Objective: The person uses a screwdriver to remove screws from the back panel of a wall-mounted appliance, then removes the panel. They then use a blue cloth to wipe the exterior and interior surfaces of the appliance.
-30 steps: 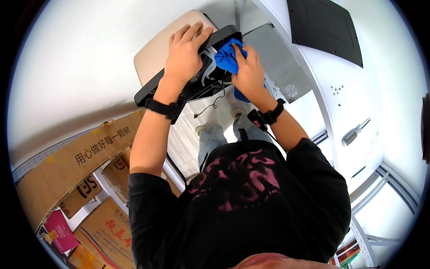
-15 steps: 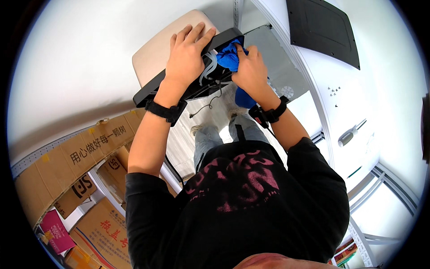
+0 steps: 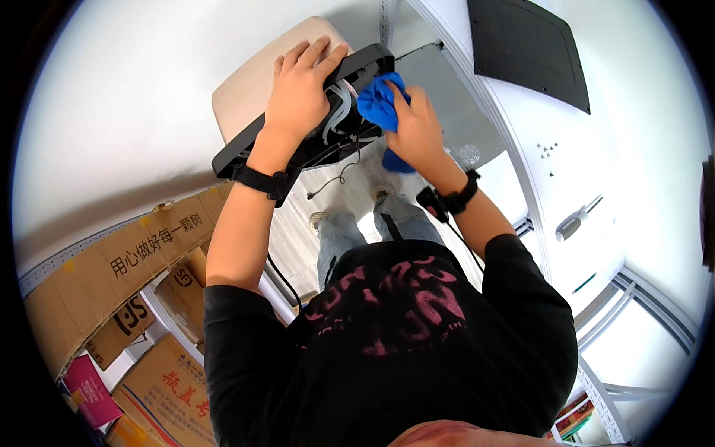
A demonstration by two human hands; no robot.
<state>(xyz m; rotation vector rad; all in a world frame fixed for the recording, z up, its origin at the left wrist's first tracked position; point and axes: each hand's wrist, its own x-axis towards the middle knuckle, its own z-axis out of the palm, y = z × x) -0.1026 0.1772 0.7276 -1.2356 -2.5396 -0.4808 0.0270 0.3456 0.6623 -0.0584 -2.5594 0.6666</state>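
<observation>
A beige appliance housing (image 3: 253,82) with a black frame (image 3: 242,141) leans in front of me, its open side toward me. Pale tubes (image 3: 341,112) and dark parts show inside. My left hand (image 3: 302,89) lies over the frame's upper edge, fingers spread on the beige shell; its thumb is hidden. In my right hand (image 3: 418,130) is a crumpled blue cloth (image 3: 380,104), pinched at the right end of the opening. A black power cord (image 3: 342,175) hangs below the frame toward the floor.
On the white table (image 3: 536,197) at right lie a black panel (image 3: 529,52), several small screws (image 3: 547,150) and a grey-handled screwdriver (image 3: 573,226). Cardboard boxes (image 3: 160,387) stack on shelves at lower left. A blue object (image 3: 397,162) shows below my right wrist.
My right hand has drawn the blue cloth back from the frame's inner right corner, slightly down and toward me. My left hand stays on the frame; the whole view has shifted a little.
</observation>
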